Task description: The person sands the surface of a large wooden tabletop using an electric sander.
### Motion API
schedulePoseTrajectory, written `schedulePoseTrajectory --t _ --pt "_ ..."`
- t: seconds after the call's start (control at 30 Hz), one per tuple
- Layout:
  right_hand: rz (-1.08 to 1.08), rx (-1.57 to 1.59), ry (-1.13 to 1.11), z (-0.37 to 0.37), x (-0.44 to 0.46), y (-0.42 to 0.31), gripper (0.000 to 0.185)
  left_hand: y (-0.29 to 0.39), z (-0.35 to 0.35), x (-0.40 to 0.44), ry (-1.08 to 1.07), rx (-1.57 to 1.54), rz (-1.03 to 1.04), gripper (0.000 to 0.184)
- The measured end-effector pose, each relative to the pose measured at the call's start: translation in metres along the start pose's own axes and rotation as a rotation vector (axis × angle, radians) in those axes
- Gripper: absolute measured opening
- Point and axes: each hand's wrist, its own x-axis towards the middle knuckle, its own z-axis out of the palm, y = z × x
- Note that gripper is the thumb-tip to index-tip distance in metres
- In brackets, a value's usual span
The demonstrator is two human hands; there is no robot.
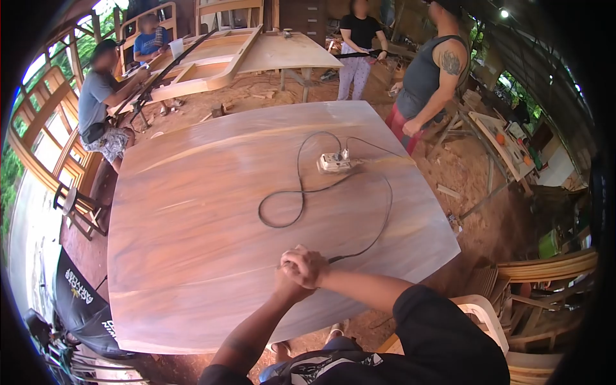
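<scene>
Together, the left hand (288,277) and the right hand (310,264) meet above the nearer part of a broad wooden surface (192,218), so the greater part of it extends beyond them. The right hand is closed over the left, fingers curled; the left is mostly covered, and I cannot tell whether it grips anything beneath. The thick end of a black cord (279,226) appears just beside the right hand, on its right. From there the cord curves rightward and away, and its thin length lies in a loop ahead of the hands. Farther off, beyond the loop and slightly right of the hands, a pale power strip (335,163) rests on the same surface, well apart from both hands. Past the far edge, a wooden frame (192,82) lies on another work surface (282,51). One person in a grey tank top (431,77) stands near the far right corner; a wooden stool (81,208) stands at the left.
</scene>
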Motion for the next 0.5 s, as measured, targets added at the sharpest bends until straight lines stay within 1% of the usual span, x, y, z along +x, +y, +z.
schedulePoseTrajectory --t 0.07,0.1,0.2,0.23,0.33,0.4,0.43,0.47,0.5 --pt "-0.034 0.027 -0.020 0.025 0.014 -0.024 0.024 -0.020 -0.012 -0.023 0.110 0.073 0.134 0.036" --pt "-0.051 0.031 -0.031 0.037 0.022 -0.035 0.024 -0.013 -0.055 -0.024 0.292 0.087 0.235 0.029" --pt "-0.095 0.042 -0.073 0.073 0.045 -0.069 0.024 -0.049 -0.072 -0.058 0.356 0.150 0.184 0.028" --pt "-0.107 0.048 -0.093 0.085 0.053 -0.081 0.024 -0.061 -0.084 -0.083 0.050 0.031 -0.184 0.044" --pt "-0.142 0.066 -0.115 0.122 0.074 -0.111 0.025 -0.094 -0.110 -0.115 0.038 -0.018 -0.264 0.045" --pt "-0.159 0.093 -0.165 0.143 0.089 -0.137 0.026 -0.109 -0.126 -0.134 -0.004 -0.019 -0.204 0.038" --pt "-0.080 0.021 -0.229 0.146 0.096 -0.155 0.027 -0.124 -0.142 -0.134 -0.041 0.000 -0.127 0.031" --pt "-0.092 -0.022 -0.260 0.186 0.104 -0.142 0.026 -0.140 -0.159 -0.146 -0.077 0.023 -0.077 0.025" --pt "-0.202 0.077 -0.129 0.197 0.111 -0.153 0.024 -0.143 -0.165 -0.158 0.153 0.214 -0.052 0.026"
